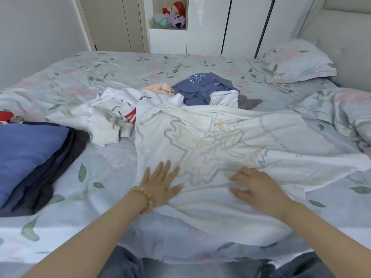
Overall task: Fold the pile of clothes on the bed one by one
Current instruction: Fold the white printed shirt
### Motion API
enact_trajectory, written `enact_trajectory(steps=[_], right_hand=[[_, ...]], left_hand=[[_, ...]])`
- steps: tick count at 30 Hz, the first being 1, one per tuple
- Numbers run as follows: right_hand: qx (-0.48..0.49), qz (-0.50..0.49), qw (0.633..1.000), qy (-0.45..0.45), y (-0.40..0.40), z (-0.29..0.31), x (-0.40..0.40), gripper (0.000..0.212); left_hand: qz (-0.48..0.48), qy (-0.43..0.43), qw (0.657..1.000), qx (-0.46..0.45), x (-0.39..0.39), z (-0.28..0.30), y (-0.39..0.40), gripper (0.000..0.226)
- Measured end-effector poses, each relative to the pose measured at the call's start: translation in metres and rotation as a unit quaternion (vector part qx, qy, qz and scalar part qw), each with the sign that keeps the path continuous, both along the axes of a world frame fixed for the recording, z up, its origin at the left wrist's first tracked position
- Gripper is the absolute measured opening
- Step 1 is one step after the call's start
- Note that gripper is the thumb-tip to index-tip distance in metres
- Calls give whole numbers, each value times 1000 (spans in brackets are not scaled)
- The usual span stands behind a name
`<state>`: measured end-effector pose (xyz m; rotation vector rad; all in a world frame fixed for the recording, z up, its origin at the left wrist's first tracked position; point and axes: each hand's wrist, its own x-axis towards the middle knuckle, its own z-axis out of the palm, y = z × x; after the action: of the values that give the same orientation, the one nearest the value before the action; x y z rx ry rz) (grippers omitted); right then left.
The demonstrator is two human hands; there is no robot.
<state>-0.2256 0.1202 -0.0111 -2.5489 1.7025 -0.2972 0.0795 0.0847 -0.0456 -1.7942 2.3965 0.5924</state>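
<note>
A white T-shirt [230, 145] with a pale outlined print lies spread across the bed [112, 163] in front of me. My left hand [160, 183] presses flat on its left part with straight fingers. My right hand [259, 187] rests on the shirt to the right, its fingers bent and bunching a fold of the cloth. Behind the shirt sits the loose pile: a white garment with red marks [112, 115], a peach piece [158, 88], a blue garment [200, 87] and another white piece [224, 99].
A stack of folded blue and dark clothes [34, 157] lies at the left. A pillow [293, 61] and a rumpled quilt [341, 109] sit at the right. Wardrobe doors [210, 23] and a niche with plush toys [172, 15] stand beyond the bed.
</note>
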Motion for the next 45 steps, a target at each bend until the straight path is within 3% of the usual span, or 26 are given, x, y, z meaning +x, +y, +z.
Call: enact_trajectory(steps=[3, 6, 9, 11, 12, 14, 16, 19, 21, 23, 27, 29, 33, 35, 37, 39, 42, 43, 45], right_hand=[[26, -49, 998, 42, 5, -1, -25, 53], [-66, -35, 996, 42, 17, -9, -40, 58], [-139, -81, 987, 30, 31, -9, -54, 59], [-148, -150, 978, -12, 44, -7, -64, 60], [-131, -196, 970, -52, 49, -6, -69, 60], [3, -301, 934, -190, 62, 1, -79, 58], [170, -330, 867, -332, 71, 10, -88, 54], [247, -271, 827, -427, 79, 13, -97, 26], [263, -223, 809, -476, 85, 16, -98, 18], [293, -183, 784, -516, 91, 21, -103, 17], [419, -101, 756, -493, 102, 29, -120, 24], [464, -97, 763, -440, 108, 25, -126, 25], [512, -135, 767, -362, 108, 19, -133, 41], [447, -210, 754, -433, 98, 16, -140, 36], [314, -312, 710, -547, 83, 11, -155, 30], [215, -381, 615, -656, 68, 4, -170, 27], [201, -391, 478, -761, 48, -4, -183, 22], [216, -375, 445, -784, 43, -5, -187, 27], [246, -327, 389, -825, 32, -6, -194, 40]], left_hand=[[-23, -19, 999, -30, 13, -7, 2, 98], [-17, -31, 998, -46, 10, -10, 6, 101], [3, -45, 997, -68, -4, 0, 14, 74], [-32, 23, 984, -175, -19, 14, 25, 64], [-72, 102, 965, -229, -29, 22, 33, 60], [-174, 210, 936, -224, -60, 34, 51, 51], [-269, 178, 928, -188, -89, 24, 69, 61], [-329, 37, 918, -218, -112, -1, 77, 88], [-338, 48, 902, -264, -120, -4, 74, 69], [-331, 129, 893, -277, -124, 4, 72, 29], [-292, 257, 913, -120, -134, 30, 85, 24], [-274, 254, 925, -64, -134, 33, 96, 19], [-275, 210, 928, -141, -146, 26, 102, 30], [-222, 239, 935, -140, -161, 28, 93, 22], [-170, 236, 944, -158, -186, 30, 82, 24], [-110, 197, 966, -128, -214, 27, 73, 41], [-62, 29, 993, -99, -252, 18, 66, 72], [-64, -3, 991, -117, -258, 14, 65, 71], [-68, 25, 990, -120, -261, 12, 62, 47]])
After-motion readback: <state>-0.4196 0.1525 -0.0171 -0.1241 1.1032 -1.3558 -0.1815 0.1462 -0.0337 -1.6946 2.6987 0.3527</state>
